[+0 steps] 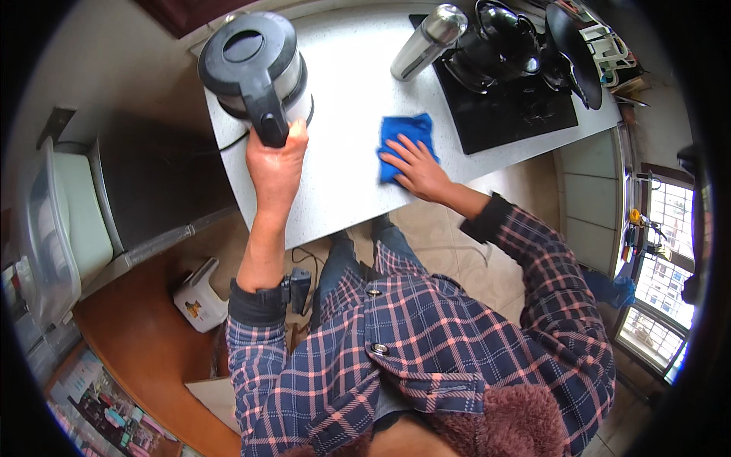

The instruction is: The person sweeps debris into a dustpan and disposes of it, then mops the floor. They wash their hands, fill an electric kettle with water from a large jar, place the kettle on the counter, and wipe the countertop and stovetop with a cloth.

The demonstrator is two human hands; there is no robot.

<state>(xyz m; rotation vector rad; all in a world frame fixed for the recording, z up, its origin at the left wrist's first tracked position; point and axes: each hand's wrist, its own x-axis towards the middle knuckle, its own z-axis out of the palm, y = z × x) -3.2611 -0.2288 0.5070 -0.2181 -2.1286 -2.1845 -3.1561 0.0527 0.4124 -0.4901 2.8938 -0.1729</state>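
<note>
An electric kettle (285, 80) with a black lid and silver body is at the far left of the speckled white counter (346, 76). My left hand (278, 164) is closed round its black handle. Whether the kettle touches the counter or its base is hard to tell from above. Toward the counter's front edge, my right hand (416, 166) lies flat with its fingers spread on a folded blue cloth (400, 128), pressing it to the surface.
A steel thermos flask (429, 44) stands behind the cloth. Right of it is a black cooktop (506, 114) bearing dark pans (510, 46). A black cord (232, 143) runs off the counter's left edge. Plastic tubs (76, 213) sit on the far left.
</note>
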